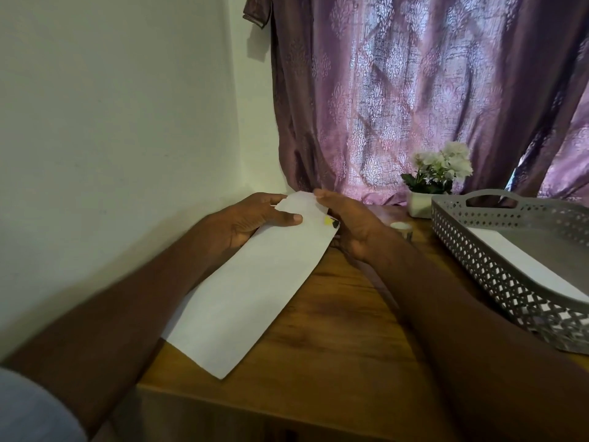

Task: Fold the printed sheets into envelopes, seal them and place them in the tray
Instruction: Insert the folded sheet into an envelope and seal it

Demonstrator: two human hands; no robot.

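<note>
Folded sheet (251, 282) lies on the table (334, 330), far end lifted. Left hand (255, 218) and right hand (347, 221) pinch its flap; sealing pending. Tray (478, 250), right, holds one envelope (522, 260).

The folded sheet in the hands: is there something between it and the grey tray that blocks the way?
Partly: the right hand and forearm lie between the folded sheet and the tray. A tape roll sits low on the table between them.
</note>
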